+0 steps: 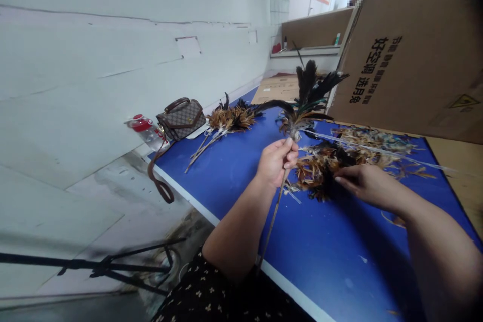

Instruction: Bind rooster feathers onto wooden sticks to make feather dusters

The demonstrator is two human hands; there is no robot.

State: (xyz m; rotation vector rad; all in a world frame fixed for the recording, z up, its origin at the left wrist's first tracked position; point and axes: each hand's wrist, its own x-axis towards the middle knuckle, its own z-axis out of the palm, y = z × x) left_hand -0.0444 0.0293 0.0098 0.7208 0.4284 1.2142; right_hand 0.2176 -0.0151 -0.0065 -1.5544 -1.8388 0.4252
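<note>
My left hand (277,162) is closed around a thin wooden stick (272,219), held upright at a slant. Black and brown feathers (307,90) fan out from the stick's top, just above my fingers. A strip of clear string or tape (372,150) runs from the feathered part off to the right. My right hand (364,183) is over a pile of loose brown and black feathers (313,168), thumb and fingers pinched on dark feathers at its edge. How many it grips is hidden. Feathered sticks (232,118) lie together farther back on the left.
The blue table (234,171) runs along a pale wall. A patterned handbag (183,119) and a red-capped bottle (145,128) stand at its left edge. More pale feathers (373,138) lie at right, before a tall cardboard panel (415,55). A black metal stand (113,265) is at lower left.
</note>
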